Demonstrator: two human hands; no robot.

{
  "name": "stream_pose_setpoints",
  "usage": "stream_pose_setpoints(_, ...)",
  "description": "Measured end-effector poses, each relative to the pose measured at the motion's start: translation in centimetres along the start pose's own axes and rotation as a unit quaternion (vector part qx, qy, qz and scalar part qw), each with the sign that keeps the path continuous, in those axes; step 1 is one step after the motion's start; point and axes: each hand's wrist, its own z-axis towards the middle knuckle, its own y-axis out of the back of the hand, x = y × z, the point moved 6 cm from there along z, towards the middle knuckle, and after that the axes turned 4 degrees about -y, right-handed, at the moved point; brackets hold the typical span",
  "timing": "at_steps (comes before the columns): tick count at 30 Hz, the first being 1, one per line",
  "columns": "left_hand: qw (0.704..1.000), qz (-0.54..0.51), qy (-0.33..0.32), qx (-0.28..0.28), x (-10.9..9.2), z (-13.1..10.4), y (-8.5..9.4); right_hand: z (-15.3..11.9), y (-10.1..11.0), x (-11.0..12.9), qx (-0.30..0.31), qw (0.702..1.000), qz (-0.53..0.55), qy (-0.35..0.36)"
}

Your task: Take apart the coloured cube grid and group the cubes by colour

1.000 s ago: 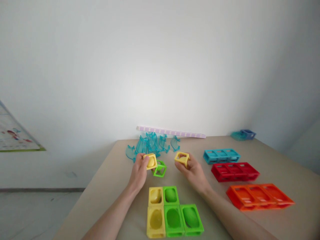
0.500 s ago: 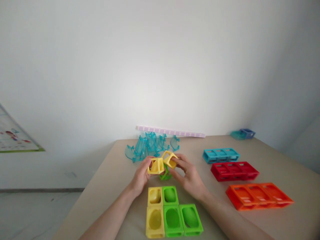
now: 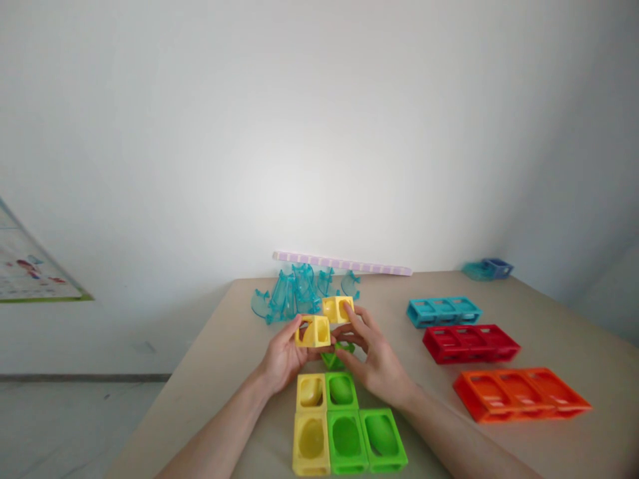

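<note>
My left hand (image 3: 284, 356) is closed on a yellow hollow cube block (image 3: 313, 331), held above the table with its curved inner piece showing. Another yellow cube block (image 3: 337, 310), turned to a different angle, sits in the fingers of my right hand (image 3: 377, 356), slightly higher and farther away. Below and between the hands is a green cube block (image 3: 335, 357), partly hidden by my fingers. Nearer to me lie two joined-looking yellow blocks (image 3: 310, 444) beside several green blocks (image 3: 346, 442), set edge to edge on the table.
Translucent blue curved pieces (image 3: 289, 296) lie heaped at the back, before a pale purple strip (image 3: 344, 263) by the wall. To the right are rows of blue (image 3: 444, 311), red (image 3: 470, 344) and orange blocks (image 3: 520, 394). A dark blue block (image 3: 498, 268) stands in the far right corner.
The yellow block in my right hand has turned and risen slightly, now showing two faces. My left hand has tilted its yellow block a little.
</note>
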Motion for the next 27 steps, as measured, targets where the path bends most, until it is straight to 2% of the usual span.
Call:
stream_pose_setpoints(3,1.000,-0.006,-0.003,0.000,-0.1,-0.1,-0.2,0.0,-0.2,0.1,0.005,1.000,-0.030,-0.002)
stream_pose_setpoints(9,1.000,0.004,0.019,0.018,-0.2,-0.3,0.0,0.2,1.0,0.2,-0.036,0.985,-0.170,0.011)
stream_pose_setpoints(14,0.996,0.069,-0.056,-0.030,-1.5,0.3,0.9,0.2,1.6,1.0,-0.056,0.972,-0.226,0.029)
stream_pose_setpoints(18,0.990,0.096,-0.087,-0.062,-1.9,0.5,0.9,0.1,1.1,1.5,-0.031,0.968,-0.242,0.056)
stream_pose_setpoints(23,0.991,0.096,-0.059,-0.073,-1.3,0.4,0.7,-0.2,0.5,1.5,0.008,0.965,-0.247,0.086)
stream_pose_setpoints(27,0.994,0.080,0.006,-0.077,-0.7,0.4,1.0,-0.3,0.3,1.5,0.022,0.963,-0.249,0.099)
